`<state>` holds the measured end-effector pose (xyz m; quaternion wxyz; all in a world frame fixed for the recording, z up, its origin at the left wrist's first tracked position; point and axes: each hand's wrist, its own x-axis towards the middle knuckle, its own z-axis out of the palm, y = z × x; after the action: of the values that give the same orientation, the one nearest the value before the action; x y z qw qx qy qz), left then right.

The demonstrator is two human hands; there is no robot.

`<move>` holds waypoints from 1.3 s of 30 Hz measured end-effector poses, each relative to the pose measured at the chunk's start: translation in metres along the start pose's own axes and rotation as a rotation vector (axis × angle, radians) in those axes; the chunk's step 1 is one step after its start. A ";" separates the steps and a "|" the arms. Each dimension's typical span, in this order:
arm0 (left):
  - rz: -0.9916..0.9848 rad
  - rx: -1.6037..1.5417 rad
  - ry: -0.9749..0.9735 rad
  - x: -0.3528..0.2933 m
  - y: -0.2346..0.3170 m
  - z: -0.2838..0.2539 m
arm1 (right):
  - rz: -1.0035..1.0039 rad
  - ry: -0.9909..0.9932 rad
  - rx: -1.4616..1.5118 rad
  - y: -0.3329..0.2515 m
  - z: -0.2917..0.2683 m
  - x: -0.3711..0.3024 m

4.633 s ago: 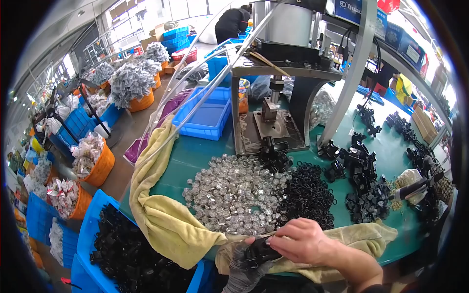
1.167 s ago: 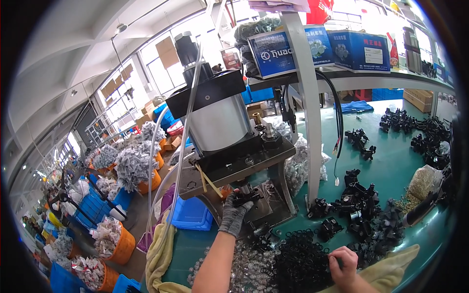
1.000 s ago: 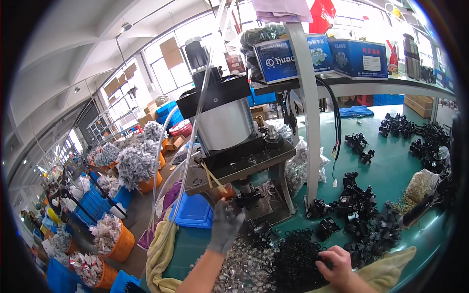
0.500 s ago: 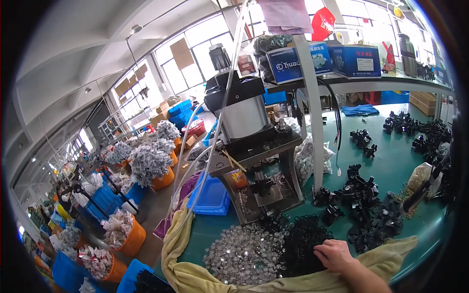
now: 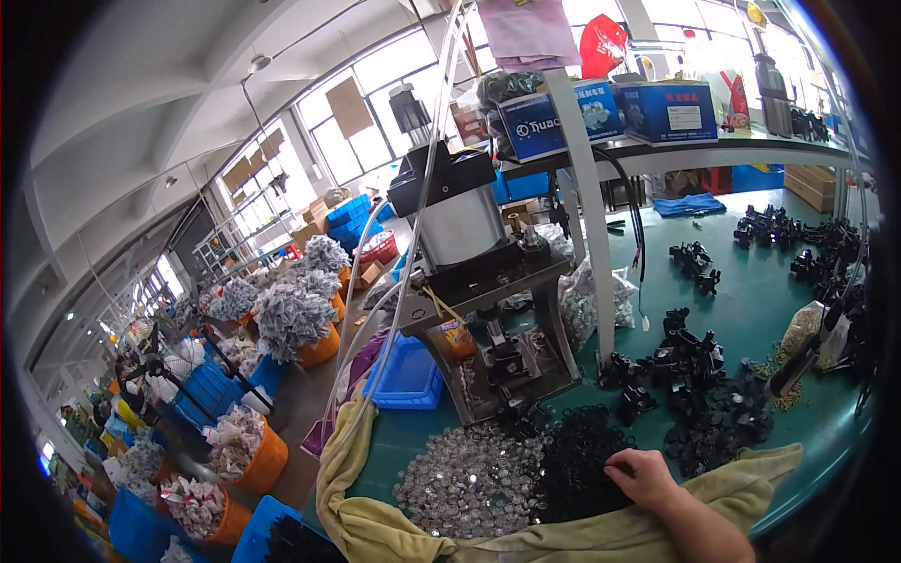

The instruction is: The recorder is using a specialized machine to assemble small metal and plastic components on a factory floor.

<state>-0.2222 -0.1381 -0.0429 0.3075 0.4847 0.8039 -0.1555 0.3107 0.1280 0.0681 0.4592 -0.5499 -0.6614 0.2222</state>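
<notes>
My right hand (image 5: pixel 642 476) comes in from the lower right and rests at the right edge of a heap of small black rings (image 5: pixel 584 460). Its thumb and fingertips are drawn together in a pinch; whatever lies between them is too small to make out. Left of the rings spreads a heap of small clear round plastic parts (image 5: pixel 469 479). A yellow-green cloth (image 5: pixel 375 527) runs along the bench's front edge, and part of it lies under my right wrist. My left hand is out of view.
Behind the heaps stands a bench press (image 5: pixel 488 281). A blue tray (image 5: pixel 408 373) sits left of it. Black moulded parts (image 5: pixel 685 361) lie on the green bench (image 5: pixel 751 328) to the right. A white post (image 5: pixel 591 225) rises nearby. Orange tubs (image 5: pixel 258 458) stand on the floor.
The view has shifted slightly. My right hand stays at the edge of the black rings, its fingers a little more drawn together.
</notes>
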 end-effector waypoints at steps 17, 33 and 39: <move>0.646 -2.196 0.063 -0.048 -0.004 -0.089 | 0.435 -0.044 0.657 0.014 -0.007 0.004; 0.904 -1.877 -0.579 -0.065 0.352 -0.107 | 0.276 -0.113 0.243 0.003 -0.001 -0.004; 0.911 -1.823 -0.471 -0.018 0.335 -0.059 | -0.044 0.001 -0.108 -0.003 -0.002 -0.007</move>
<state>0.0571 0.0432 0.0300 0.7349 0.2837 0.2777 0.5498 0.3109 0.1206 0.0689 0.4341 -0.5591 -0.6841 0.1758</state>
